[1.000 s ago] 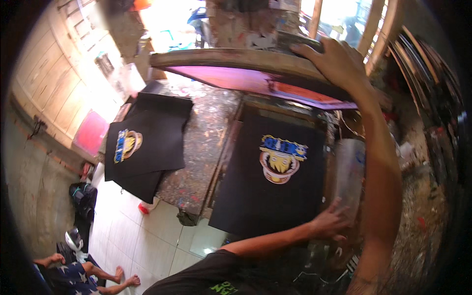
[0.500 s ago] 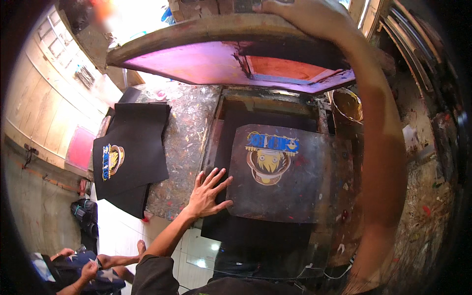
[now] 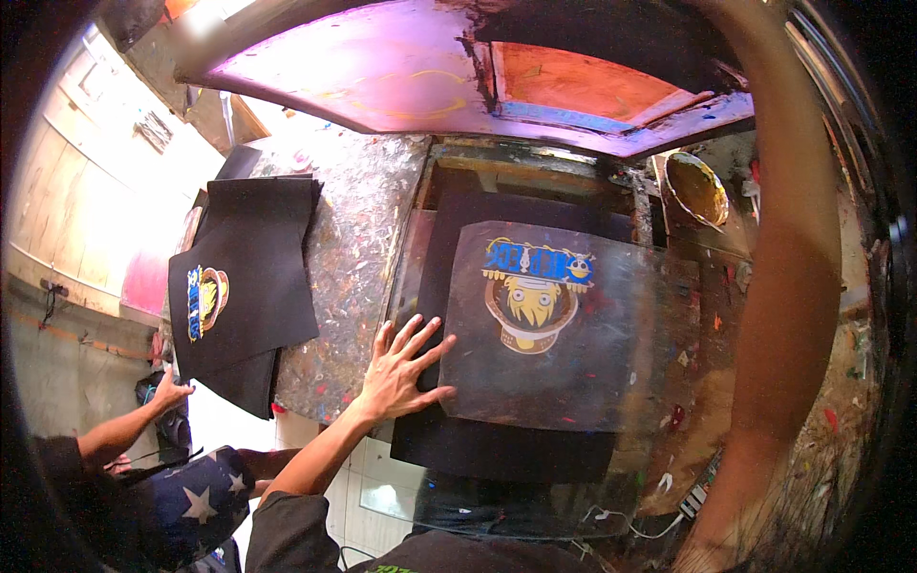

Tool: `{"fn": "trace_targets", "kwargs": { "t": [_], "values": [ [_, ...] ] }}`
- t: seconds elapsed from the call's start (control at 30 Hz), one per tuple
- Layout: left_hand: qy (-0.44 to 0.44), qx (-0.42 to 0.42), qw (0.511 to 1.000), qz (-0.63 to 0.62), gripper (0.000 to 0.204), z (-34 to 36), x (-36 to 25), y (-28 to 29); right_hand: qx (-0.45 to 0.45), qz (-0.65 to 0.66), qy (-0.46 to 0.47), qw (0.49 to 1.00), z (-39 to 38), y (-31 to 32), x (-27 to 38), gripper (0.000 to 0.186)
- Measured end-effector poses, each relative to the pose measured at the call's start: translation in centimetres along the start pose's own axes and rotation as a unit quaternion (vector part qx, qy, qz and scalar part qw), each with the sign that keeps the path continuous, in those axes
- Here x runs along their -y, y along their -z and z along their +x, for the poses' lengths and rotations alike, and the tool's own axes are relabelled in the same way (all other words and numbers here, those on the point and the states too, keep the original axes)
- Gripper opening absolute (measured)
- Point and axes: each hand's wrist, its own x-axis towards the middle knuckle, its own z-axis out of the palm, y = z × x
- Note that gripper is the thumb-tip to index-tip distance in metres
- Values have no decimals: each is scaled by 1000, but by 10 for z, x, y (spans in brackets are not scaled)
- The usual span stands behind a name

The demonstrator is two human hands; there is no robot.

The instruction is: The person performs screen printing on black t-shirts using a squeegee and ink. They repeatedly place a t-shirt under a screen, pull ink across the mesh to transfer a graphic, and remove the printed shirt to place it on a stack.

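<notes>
My left hand [image 3: 406,368] lies spread at the left edge of a transparent sheet [image 3: 544,382] over black fabric [image 3: 501,456]. A straw-hat cartoon print with blue lettering [image 3: 530,306] shows through the sheet. My right arm reaches up to the raised wooden screen frame [image 3: 334,21], which has a pink and orange mesh [image 3: 339,76]; my right hand [image 3: 726,11] is mostly cut off at the top edge, its fingers hidden. On the left, a stack of black printed pieces [image 3: 253,310] lies on the paint-stained table [image 3: 353,248].
A tub of yellow-brown ink [image 3: 697,189] stands beyond the sheet at right. Another person's arm [image 3: 124,430] and star-patterned shorts [image 3: 196,501] are at lower left. A wooden door [image 3: 76,181] and a pink panel [image 3: 143,277] stand along the left.
The screen is higher in the view. My left hand has moved from the right side to the sheet's left edge; the sheet now covers the print. The other person's arm has risen.
</notes>
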Motion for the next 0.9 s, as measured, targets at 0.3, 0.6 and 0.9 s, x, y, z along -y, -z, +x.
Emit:
{"fn": "trace_targets", "kwargs": {
  "t": [0.3,0.6,0.9],
  "values": [
    [0,6,1000,13,83,0,-2,3,15,-37,26,999,-1,3,7,75],
    [-10,-2,1000,8,81,5,-2,0,-18,-20,-20,999,-4,2,-3,76],
    [-9,3,1000,-5,79,-6,1,3,-12,72,-10,997,-23,-2,16,74]
  ]
}}
